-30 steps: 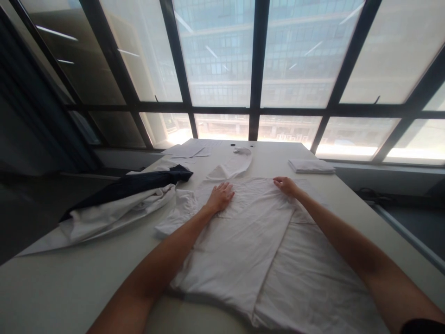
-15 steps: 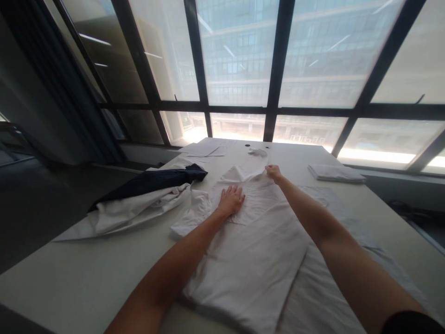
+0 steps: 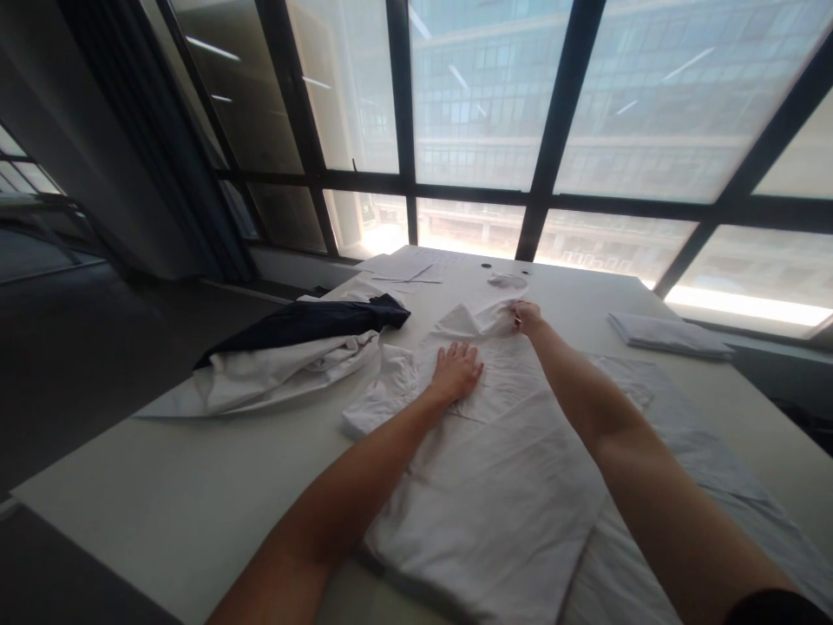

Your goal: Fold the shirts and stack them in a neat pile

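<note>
A white garment [image 3: 495, 486] with a gathered waist lies spread over the table in front of me. My left hand [image 3: 458, 371] rests flat on its gathered part, fingers spread. Farther up, my right hand [image 3: 528, 318] pinches the garment's upper edge, where the cloth lifts into a small peak. A ruffled sleeve or edge [image 3: 394, 382] sticks out to the left of the garment. Just beyond my right hand lies a curved white strip of cloth [image 3: 508, 282]; I cannot tell whether it is joined to the garment.
Left on the white table [image 3: 195, 486] lie a dark navy cloth [image 3: 305, 328] and a crumpled white cloth [image 3: 279, 373]. Paper sheets [image 3: 403, 271] sit at the far edge. A folded white cloth [image 3: 670, 335] lies at right, with more white fabric [image 3: 690, 451] under my right arm. Windows rise behind.
The view has turned slightly left, so everything sits farther right. My right hand keeps its pinch on the garment's edge, and my left hand stays flat on the cloth.
</note>
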{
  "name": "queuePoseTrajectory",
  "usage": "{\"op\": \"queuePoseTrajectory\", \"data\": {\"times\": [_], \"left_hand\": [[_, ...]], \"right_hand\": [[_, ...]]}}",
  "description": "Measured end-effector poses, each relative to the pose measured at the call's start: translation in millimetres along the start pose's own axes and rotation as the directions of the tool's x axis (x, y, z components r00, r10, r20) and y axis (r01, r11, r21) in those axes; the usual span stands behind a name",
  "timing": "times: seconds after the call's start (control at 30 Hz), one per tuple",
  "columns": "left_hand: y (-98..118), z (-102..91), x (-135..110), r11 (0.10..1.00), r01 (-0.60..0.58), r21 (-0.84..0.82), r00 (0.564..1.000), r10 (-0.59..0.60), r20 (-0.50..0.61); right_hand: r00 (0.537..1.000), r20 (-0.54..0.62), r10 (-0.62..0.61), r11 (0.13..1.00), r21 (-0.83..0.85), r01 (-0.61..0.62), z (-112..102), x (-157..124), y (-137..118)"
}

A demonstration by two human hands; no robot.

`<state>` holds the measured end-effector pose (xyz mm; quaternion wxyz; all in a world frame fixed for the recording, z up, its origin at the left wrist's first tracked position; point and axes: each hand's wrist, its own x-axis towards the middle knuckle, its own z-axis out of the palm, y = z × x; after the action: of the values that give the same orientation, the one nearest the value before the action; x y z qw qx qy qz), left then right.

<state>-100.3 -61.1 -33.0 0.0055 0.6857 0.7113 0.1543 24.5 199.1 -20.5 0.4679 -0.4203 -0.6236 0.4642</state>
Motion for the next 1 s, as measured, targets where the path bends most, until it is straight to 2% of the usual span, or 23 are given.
{"op": "queuePoseTrajectory", "data": {"times": [0.13, 0.27, 0.4, 0.57, 0.67, 0.77, 0.87, 1.0], "left_hand": [[0.8, 0.6, 0.3, 1.0, 0.006, -0.007, 1.0, -0.006, -0.008], [1.0, 0.3, -0.9, 1.0, 0.005, -0.013, 1.0, -0.005, -0.023], [1.7, -2.3, -0.6, 0.995, 0.008, -0.096, 0.995, -0.017, -0.102], [0.7, -8.9, 6.7, 0.976, 0.11, -0.191, 0.971, -0.146, -0.188], [-2.5, -12.2, 10.7, 0.949, 0.191, -0.25, 0.932, -0.255, -0.257], [-6.6, -13.8, 12.2, 0.922, 0.239, -0.304, 0.894, -0.33, -0.301], [-10.3, -13.9, 12.9, 0.903, 0.248, -0.351, 0.889, -0.356, -0.288], [-13.8, -13.0, 14.9, 0.885, 0.267, -0.382, 0.887, -0.381, -0.262]], "right_hand": [[0.998, -0.007, 0.057, 0.998, 0.017, -0.057, -7.1, 0.1, -8.0], [1.0, 0.014, 0.023, 0.997, 0.077, -0.024, -16.2, -5.4, -18.0], [0.996, 0.078, -0.044, 0.99, 0.139, 0.033, -28.1, -20.4, -24.2], [0.975, 0.191, -0.111, 0.98, 0.184, 0.076, -47.6, -46.9, -25.1], [0.953, 0.272, -0.134, 0.974, 0.213, 0.076, -60.7, -59.4, -25.0], [0.93, 0.354, -0.096, 0.975, 0.22, 0.017, -69.7, -66.7, -24.9], [0.935, 0.351, -0.048, 0.983, 0.18, -0.017, -71.5, -70.4, -23.3], [0.936, 0.347, -0.063, 0.982, 0.187, -0.003, -70.1, -75.9, -17.8]]}}
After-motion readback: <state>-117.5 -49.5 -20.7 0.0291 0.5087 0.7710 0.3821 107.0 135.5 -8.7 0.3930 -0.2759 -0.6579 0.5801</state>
